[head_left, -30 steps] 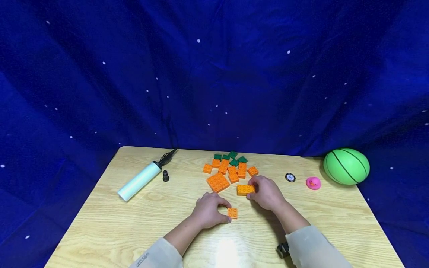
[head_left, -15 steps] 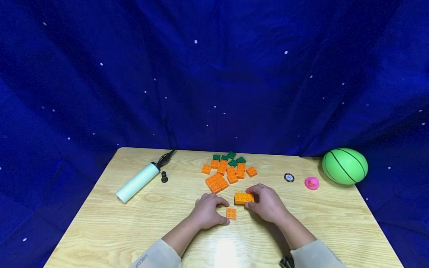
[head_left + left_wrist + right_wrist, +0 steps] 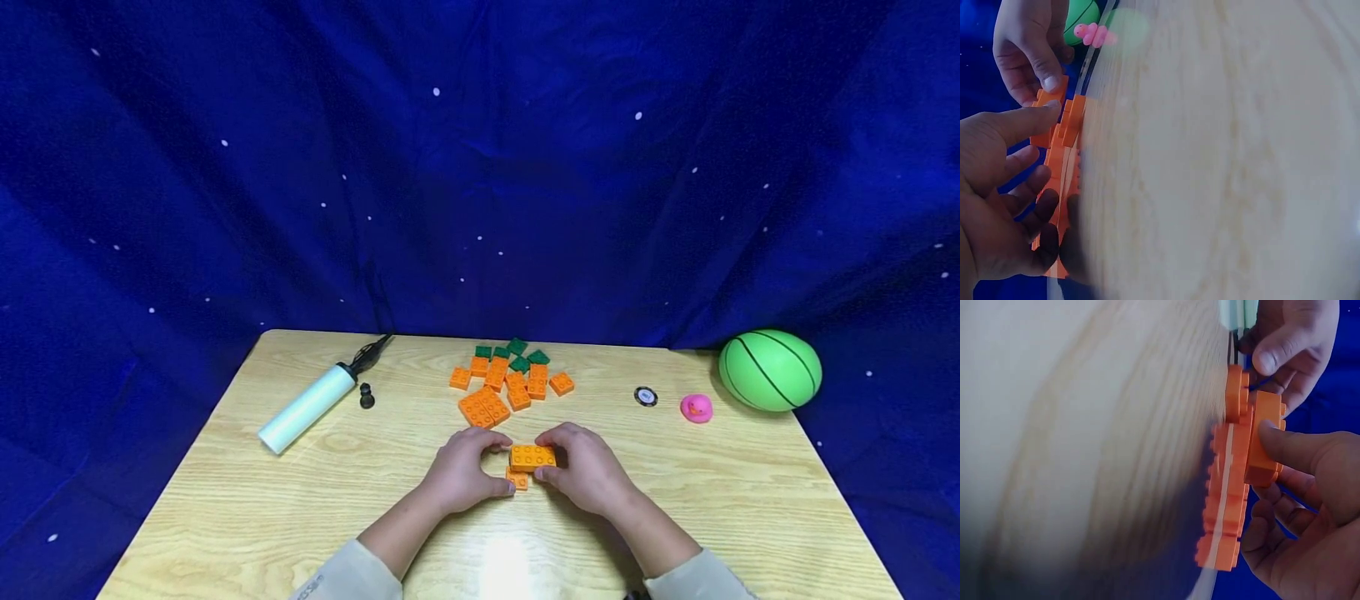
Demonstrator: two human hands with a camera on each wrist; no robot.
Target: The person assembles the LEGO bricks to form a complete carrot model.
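Note:
In the head view, my right hand (image 3: 588,467) pinches a long orange toy building brick (image 3: 532,457) between thumb and fingers, its studs facing up. The right wrist view shows that brick (image 3: 1264,437) raised off the tabletop, with the thumb flat on its side. Beneath its front edge a small square orange brick (image 3: 517,480) sits on the table, partly covered. My left hand (image 3: 463,471) rests just left of the small brick, thumb and fingers spread apart at its left side. The right wrist view has a gap between the left thumb (image 3: 1267,359) and that small brick (image 3: 1235,394).
Behind the hands lie several orange bricks (image 3: 483,408) and green bricks (image 3: 519,364). A hand pump (image 3: 309,408) and a black chess pawn (image 3: 367,396) are at left. To the right are a poker chip (image 3: 646,397), a pink rubber duck (image 3: 697,408) and a green ball (image 3: 770,371).
My right hand has brought the long brick left and toward me, over the small brick. The left hand stays nearly in place beside the small brick.

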